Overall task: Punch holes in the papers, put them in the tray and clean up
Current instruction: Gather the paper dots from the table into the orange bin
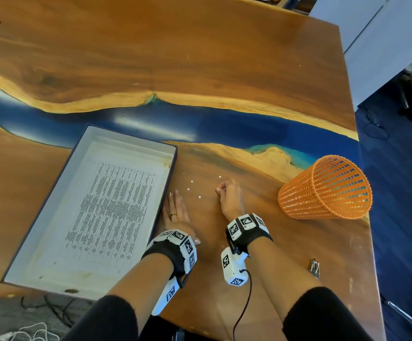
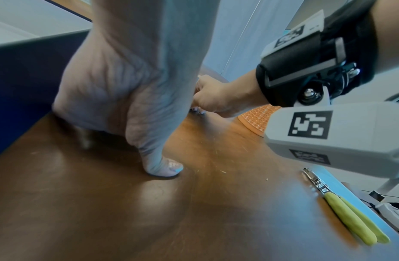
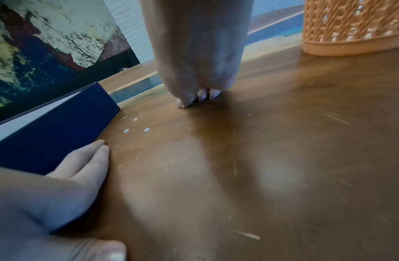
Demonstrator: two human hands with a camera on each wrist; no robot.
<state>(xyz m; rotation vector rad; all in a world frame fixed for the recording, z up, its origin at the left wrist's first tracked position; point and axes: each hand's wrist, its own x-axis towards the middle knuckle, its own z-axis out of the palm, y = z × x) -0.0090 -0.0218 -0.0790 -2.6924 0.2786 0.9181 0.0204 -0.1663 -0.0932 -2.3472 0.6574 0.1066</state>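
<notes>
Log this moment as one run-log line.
phase: cleanup | left hand: flat beside tray | right hand: pinching at paper dots | basket: upright

Black sleeves [image 1: 323, 313], black wrist straps [image 1: 165, 252] ringed with white tag-printed blocks [image 1: 245, 222], a black cable [image 1: 243, 306] and a ring [image 1: 173, 214] behind the fingers [image 1: 173, 200]
</notes>
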